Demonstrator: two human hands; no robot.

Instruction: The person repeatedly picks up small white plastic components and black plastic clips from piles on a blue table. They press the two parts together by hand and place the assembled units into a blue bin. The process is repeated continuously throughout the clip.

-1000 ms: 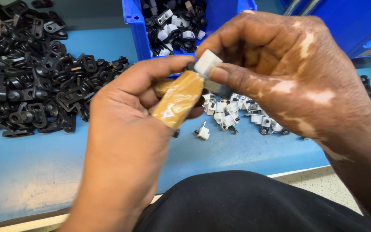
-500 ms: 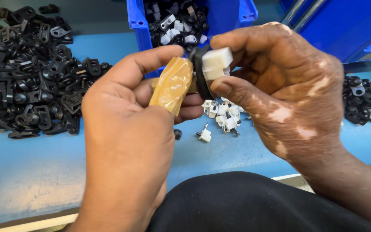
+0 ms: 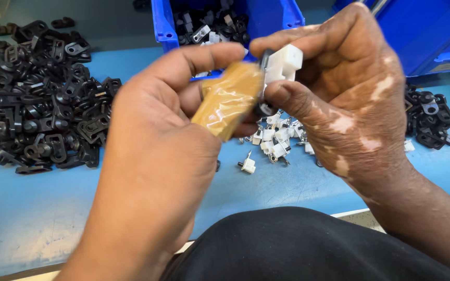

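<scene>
- Both hands have risen closer to my view since half a second ago, and the white piece now sits higher, nearer the bin's front edge.
- Far left on the blue table [image 3: 37, 218] lies a heap of black clips [image 3: 37, 114], flat plastic parts piled loosely, well apart from the hands.
- My left hand [image 3: 152, 156] comes next. Its thumb wears a tan tape wrap [image 3: 228, 101], and thumb and forefinger are narrowed toward the part, pressing at it from the left side.
- Between the two hands is the white plastic clip [image 3: 283, 62], a blocky piece with a dark part against its left face. I cannot tell how far the dark part is seated.
- My right hand [image 3: 339, 104] is closed on the white plastic clip, forefinger above and thumb below.
- Behind the hands stands a blue bin [image 3: 162, 26] holding mixed black and white parts. Below the hands a small pile of white pieces [image 3: 274, 140] lies on the table, with a lone white piece [image 3: 247, 165] just apart.
- Far right, a smaller cluster of black parts [image 3: 430, 119] sits beside another blue bin [image 3: 423, 36].
- I judge the step to be joining the dark part to the white one. The next move calls for a firm squeeze with both pieces kept square.
</scene>
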